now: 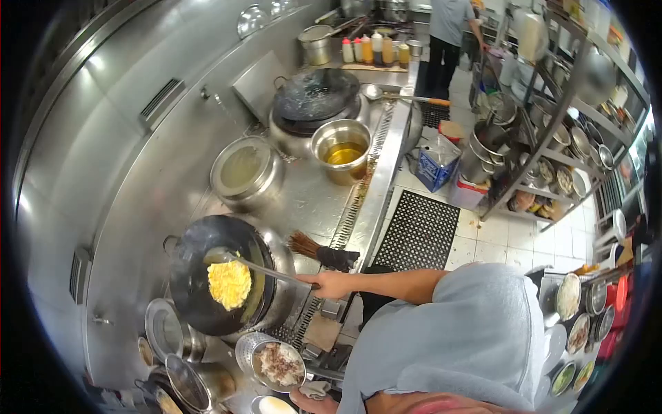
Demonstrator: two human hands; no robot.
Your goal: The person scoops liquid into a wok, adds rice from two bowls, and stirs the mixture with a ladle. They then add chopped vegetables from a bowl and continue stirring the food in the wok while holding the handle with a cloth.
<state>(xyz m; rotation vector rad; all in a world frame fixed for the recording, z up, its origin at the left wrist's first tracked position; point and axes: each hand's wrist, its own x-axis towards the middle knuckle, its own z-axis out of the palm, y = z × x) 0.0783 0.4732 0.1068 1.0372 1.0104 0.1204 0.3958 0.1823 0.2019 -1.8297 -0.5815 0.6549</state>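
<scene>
- Head view: the egg (231,286) lies inside the wok (189,279), near its middle, with the ladle (264,269) reaching over the rim to its edge.
- The step in hand appears to be frying the egg; it looks largely set.
- The next move, as I judge it, calls for a low, steady ladle that gets under the egg without tearing it.
- Right hand (332,284), just outside the wok's rim, is wrapped around the ladle's handle.
- Left hand (314,401), well apart from the wok, is partly out of frame beside a cloth (316,390); I cannot tell whether it grips anything.
- Egg: puffy, ragged-edged, yellow with paler patches. Wok: dark, round, deeply curved, with an oily sheen.
- Near the wok, rice (281,367) with brown bits looks loose and grainy, next to a perforated metal strainer (247,349).
- Brush (302,243), also near the wok: stiff brown bristles.
</scene>
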